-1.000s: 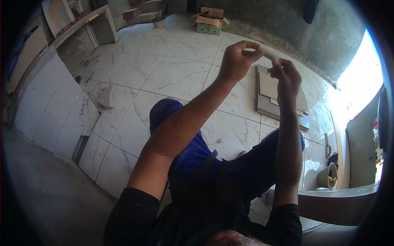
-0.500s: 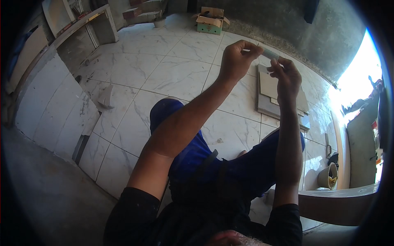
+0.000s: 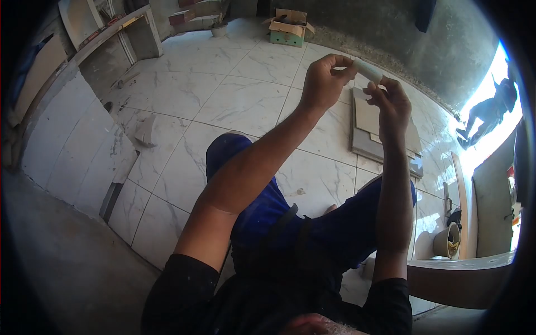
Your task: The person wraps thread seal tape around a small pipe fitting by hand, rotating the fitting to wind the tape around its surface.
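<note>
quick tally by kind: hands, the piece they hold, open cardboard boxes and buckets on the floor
Hands: 2 (left hand, right hand)
Pale held piece: 1
Open cardboard box: 1
Bucket-like containers: 2 (right-side bucket, far pot-like one)
Total: 6

No readable text in the frame

No letters, numbers, brands or signs can be made out on the green-and-brown cardboard box (image 3: pixel 287 37) at top centre, the bucket (image 3: pixel 446 241) at lower right, or the pale piece (image 3: pixel 368 71) between the hands (image 3: pixel 329 84).
</note>
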